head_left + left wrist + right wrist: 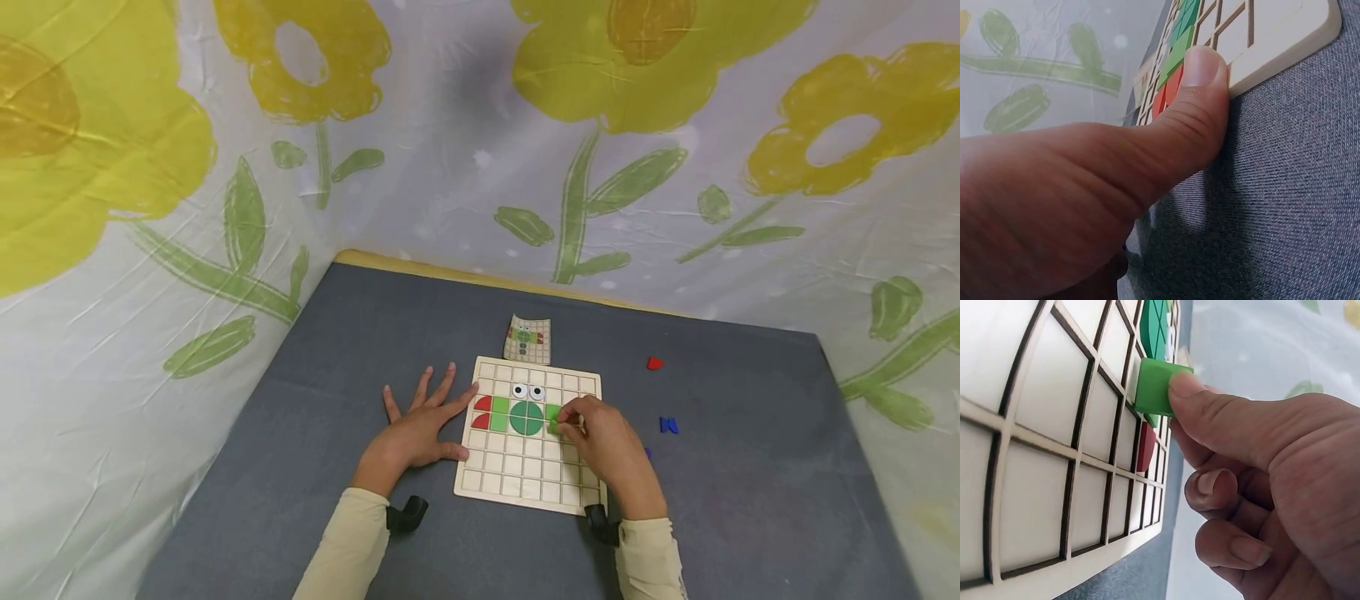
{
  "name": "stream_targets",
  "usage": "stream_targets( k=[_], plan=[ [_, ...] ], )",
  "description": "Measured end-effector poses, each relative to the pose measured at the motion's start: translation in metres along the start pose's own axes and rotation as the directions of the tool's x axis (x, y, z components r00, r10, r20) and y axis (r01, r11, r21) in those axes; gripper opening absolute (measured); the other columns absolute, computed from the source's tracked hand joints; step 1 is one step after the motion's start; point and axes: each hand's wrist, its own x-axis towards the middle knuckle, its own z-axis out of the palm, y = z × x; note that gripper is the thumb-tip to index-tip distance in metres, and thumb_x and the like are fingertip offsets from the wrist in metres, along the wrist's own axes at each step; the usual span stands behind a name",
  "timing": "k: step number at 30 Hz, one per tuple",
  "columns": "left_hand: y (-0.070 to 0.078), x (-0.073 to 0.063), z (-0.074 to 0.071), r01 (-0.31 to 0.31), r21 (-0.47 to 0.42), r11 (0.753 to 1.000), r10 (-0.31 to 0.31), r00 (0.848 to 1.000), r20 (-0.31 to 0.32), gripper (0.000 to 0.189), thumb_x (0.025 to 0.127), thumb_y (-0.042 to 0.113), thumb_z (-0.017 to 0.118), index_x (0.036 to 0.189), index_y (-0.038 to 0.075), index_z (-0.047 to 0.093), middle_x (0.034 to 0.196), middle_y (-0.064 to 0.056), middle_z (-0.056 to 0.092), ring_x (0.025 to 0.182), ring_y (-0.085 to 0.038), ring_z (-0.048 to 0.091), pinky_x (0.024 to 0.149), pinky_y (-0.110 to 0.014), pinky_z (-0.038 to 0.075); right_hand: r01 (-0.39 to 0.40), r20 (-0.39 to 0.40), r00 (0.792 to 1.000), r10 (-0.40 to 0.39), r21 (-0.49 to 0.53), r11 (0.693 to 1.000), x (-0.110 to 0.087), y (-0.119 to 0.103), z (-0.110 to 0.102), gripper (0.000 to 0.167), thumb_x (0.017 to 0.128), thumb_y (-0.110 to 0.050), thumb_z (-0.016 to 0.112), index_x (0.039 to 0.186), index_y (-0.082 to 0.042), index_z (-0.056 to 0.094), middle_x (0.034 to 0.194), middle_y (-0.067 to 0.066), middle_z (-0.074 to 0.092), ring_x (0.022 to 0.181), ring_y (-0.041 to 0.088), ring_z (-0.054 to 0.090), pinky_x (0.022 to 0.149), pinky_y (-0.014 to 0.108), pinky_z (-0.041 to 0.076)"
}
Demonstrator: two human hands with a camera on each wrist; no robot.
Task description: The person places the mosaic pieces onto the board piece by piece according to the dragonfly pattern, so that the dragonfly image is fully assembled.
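Note:
A wooden grid board (510,467) lies on the dark cloth. Thumb and index finger of my left hand (416,433) touch its left edge, with the fingers spread. My right hand (603,442) pinches a light green square tile (1154,387) between thumb and finger, tilted close over the grid's right half. Set in the board are two eye tiles (520,390), a dark green circle (527,418) of quarter pieces, light green squares (498,414) and red rounded pieces (482,404) on the left. In the right wrist view a red piece (1146,447) sits beyond the held tile.
A small pattern card (536,350) with a curled corner lies at the board's far edge. To the right are a loose red piece (655,363) and blue pieces (669,425), one partly hidden by my right wrist. A flowered cloth wall (450,192) stands behind the table.

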Motion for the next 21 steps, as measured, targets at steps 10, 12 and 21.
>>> stream_targets(
  k=[10, 12, 21],
  plan=[
    [0.0017, -0.0004, -0.0019, 0.006, 0.008, 1.0, -0.006, 1.0, 0.008, 0.105, 0.084, 0.051, 0.084, 0.169, 0.041, 0.024, 0.179, -0.001, -0.003, 0.163, -0.037, -0.013, 0.111, -0.085, -0.016, 0.014, 0.01, 1.0, -0.014, -0.003, 1.0, 0.0025, -0.0013, 0.0019, 0.013, 0.091, -0.011, 0.085, 0.097, -0.016, 0.075, 0.093, -0.005, 0.066, 0.077, 0.01, 0.061, 0.068, 0.032, 0.054],
    [0.0014, -0.0003, -0.0015, 0.007, 0.008, 1.0, -0.007, 1.0, 0.007, 0.105, 0.084, 0.051, 0.084, 0.169, 0.041, 0.024, 0.179, 0.0, -0.003, 0.163, -0.037, -0.013, 0.111, -0.085, -0.016, 0.021, 0.01, 1.0, -0.021, -0.002, 1.0, 0.0028, -0.001, 0.0023, 0.013, 0.09, -0.01, 0.085, 0.097, -0.016, 0.075, 0.094, -0.005, 0.067, 0.08, 0.011, 0.064, 0.069, 0.033, 0.056],
    [0.0009, -0.0004, -0.0016, 0.002, 0.001, 1.0, -0.002, 1.0, 0.006, 0.106, 0.083, 0.049, 0.085, 0.169, 0.04, 0.025, 0.179, -0.001, -0.002, 0.163, -0.037, -0.012, 0.111, -0.086, -0.016, 0.021, 0.023, 0.999, -0.022, 0.009, 1.0, 0.0035, -0.0025, 0.0038, 0.013, 0.089, -0.011, 0.086, 0.096, -0.016, 0.075, 0.094, -0.006, 0.067, 0.083, 0.01, 0.066, 0.073, 0.034, 0.059]
  ],
)
